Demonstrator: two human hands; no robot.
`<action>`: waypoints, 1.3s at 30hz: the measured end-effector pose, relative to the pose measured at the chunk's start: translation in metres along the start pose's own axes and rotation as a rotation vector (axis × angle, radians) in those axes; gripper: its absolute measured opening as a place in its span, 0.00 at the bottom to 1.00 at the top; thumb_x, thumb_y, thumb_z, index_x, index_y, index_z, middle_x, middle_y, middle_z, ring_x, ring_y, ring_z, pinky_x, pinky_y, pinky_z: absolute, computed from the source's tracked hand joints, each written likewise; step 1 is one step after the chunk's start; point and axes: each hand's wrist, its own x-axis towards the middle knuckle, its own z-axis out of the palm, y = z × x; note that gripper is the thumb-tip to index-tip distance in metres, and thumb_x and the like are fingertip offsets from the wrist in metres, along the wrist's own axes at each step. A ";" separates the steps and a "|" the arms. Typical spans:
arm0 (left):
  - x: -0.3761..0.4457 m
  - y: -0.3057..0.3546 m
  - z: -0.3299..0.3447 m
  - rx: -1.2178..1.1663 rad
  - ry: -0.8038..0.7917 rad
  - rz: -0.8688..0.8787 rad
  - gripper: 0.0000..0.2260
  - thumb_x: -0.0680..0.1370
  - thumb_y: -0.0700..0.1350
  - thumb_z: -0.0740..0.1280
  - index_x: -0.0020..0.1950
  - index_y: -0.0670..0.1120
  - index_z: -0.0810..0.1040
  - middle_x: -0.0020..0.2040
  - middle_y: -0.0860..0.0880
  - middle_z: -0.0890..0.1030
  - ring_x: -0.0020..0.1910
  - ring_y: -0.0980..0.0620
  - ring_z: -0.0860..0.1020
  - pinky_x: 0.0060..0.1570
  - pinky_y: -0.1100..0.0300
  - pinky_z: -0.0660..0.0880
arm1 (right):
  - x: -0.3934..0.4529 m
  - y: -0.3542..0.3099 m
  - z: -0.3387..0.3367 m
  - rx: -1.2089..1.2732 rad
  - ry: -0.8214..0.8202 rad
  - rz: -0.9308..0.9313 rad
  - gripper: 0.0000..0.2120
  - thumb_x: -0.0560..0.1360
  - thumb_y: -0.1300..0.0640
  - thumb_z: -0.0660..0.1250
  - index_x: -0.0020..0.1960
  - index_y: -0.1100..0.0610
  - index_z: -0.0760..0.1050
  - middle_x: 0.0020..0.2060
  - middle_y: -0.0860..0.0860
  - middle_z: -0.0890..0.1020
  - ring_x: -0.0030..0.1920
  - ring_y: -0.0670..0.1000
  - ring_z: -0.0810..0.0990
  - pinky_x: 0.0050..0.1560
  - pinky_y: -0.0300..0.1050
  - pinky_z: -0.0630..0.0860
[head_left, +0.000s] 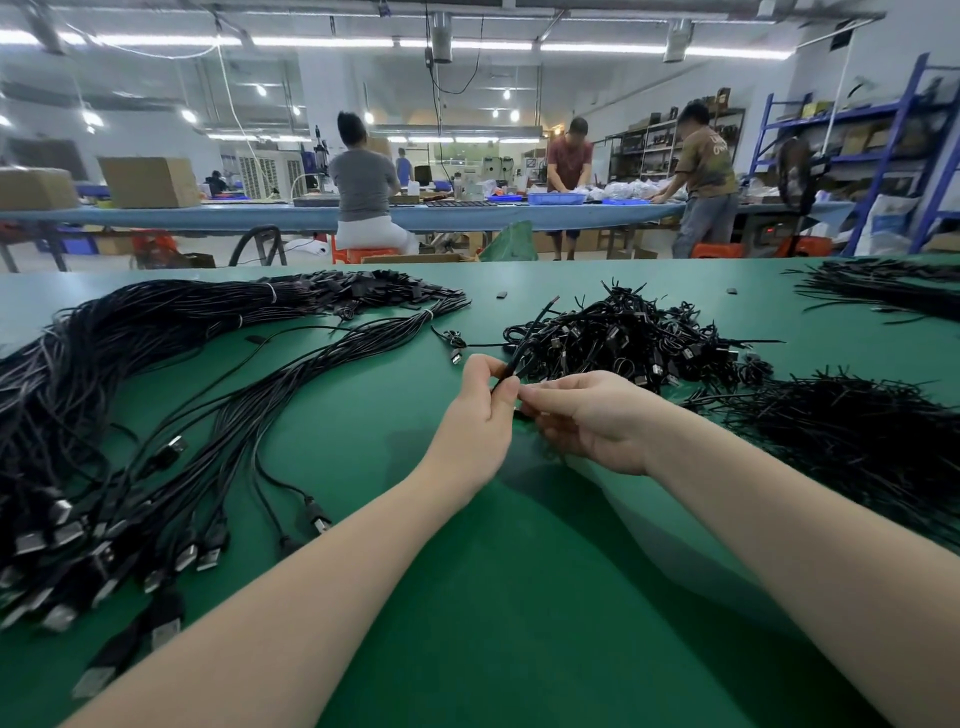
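Observation:
My left hand (480, 415) and my right hand (592, 423) meet over the green table (519, 597), just in front of a heap of coiled black USB cables (634, 343). Between thumb and fingers, my left hand pinches a thin black cable (514, 366) that rises toward the heap. My right hand's fingers are curled round a small black piece of that same cable (523, 414), mostly hidden by the fingers.
A long bundle of straight black USB cables (130, 415) fans across the left, plugs toward me. A pile of black ties (852, 431) lies at the right, another bundle (883, 286) at the far right. Beyond the table's far edge, people work at a blue bench (260, 215).

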 end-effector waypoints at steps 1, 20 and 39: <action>0.000 -0.001 0.000 0.012 0.007 -0.006 0.01 0.83 0.48 0.55 0.52 0.53 0.64 0.37 0.56 0.73 0.30 0.62 0.70 0.31 0.71 0.66 | 0.001 0.001 0.002 -0.061 0.028 -0.056 0.05 0.74 0.59 0.70 0.45 0.61 0.80 0.32 0.51 0.80 0.29 0.44 0.74 0.31 0.35 0.74; 0.005 0.002 -0.006 -0.050 0.070 -0.229 0.27 0.74 0.58 0.63 0.34 0.32 0.76 0.29 0.46 0.81 0.26 0.52 0.72 0.30 0.61 0.68 | -0.001 0.022 0.002 -1.049 0.358 -0.870 0.05 0.77 0.62 0.64 0.46 0.63 0.78 0.43 0.55 0.79 0.45 0.55 0.75 0.45 0.44 0.69; 0.004 -0.004 -0.008 0.051 0.220 -0.009 0.20 0.78 0.43 0.65 0.27 0.39 0.80 0.49 0.51 0.75 0.46 0.73 0.70 0.41 0.80 0.61 | -0.006 0.027 0.012 -1.048 0.323 -0.945 0.02 0.74 0.67 0.66 0.44 0.66 0.76 0.40 0.58 0.79 0.43 0.58 0.75 0.41 0.46 0.67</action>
